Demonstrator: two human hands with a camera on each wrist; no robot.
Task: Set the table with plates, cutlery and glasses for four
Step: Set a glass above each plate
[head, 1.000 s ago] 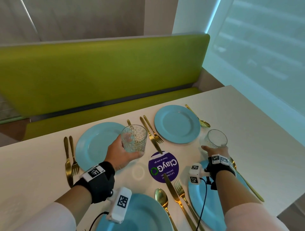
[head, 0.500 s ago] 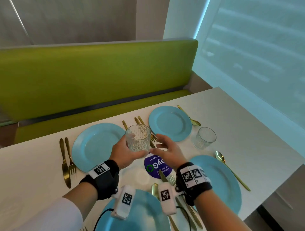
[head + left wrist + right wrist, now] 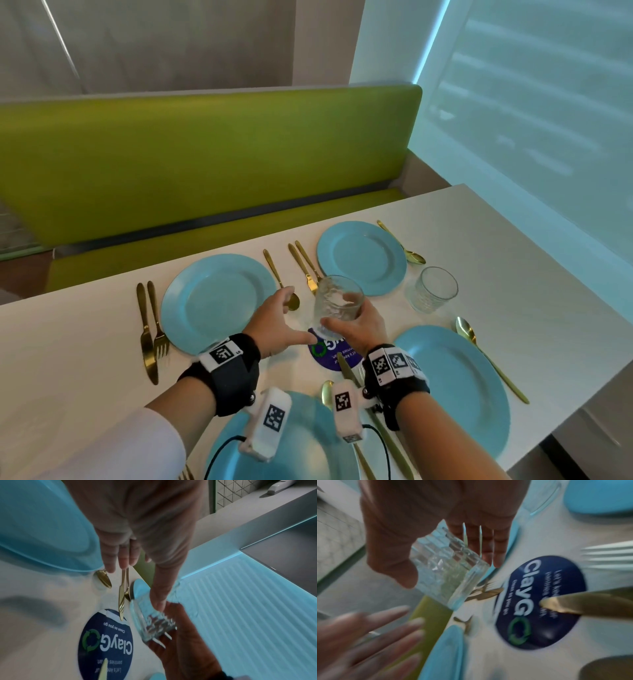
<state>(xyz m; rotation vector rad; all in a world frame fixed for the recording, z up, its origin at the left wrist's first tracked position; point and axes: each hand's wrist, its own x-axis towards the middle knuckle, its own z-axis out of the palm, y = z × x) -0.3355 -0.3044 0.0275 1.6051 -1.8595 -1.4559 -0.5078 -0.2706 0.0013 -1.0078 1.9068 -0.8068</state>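
Observation:
A clear patterned glass (image 3: pixel 337 303) is held in the air above the table's middle, over the blue round sticker (image 3: pixel 330 354). My right hand (image 3: pixel 356 327) grips it, thumb on the near side and fingers round the far side; the right wrist view shows this glass (image 3: pixel 447 568) tilted in that grip. My left hand (image 3: pixel 282 318) is just left of the glass with fingers straight and spread, holding nothing. A second glass (image 3: pixel 432 289) stands on the table by the far right plate (image 3: pixel 363 257). Blue plates lie at far left (image 3: pixel 217 303), near right (image 3: pixel 455 380) and near left (image 3: pixel 291 445).
Gold cutlery lies beside the plates: a knife and fork (image 3: pixel 149 332) at the left, a spoon (image 3: pixel 279 277), a knife and fork (image 3: pixel 305 265) in the middle, and spoons (image 3: pixel 400 245) (image 3: pixel 489 359) at the right. A green bench (image 3: pixel 205 161) runs behind the white table (image 3: pixel 534 274).
The right hand left the second glass standing on the table and came left. The patterned glass passed from the left hand to the right; the left hand now holds nothing.

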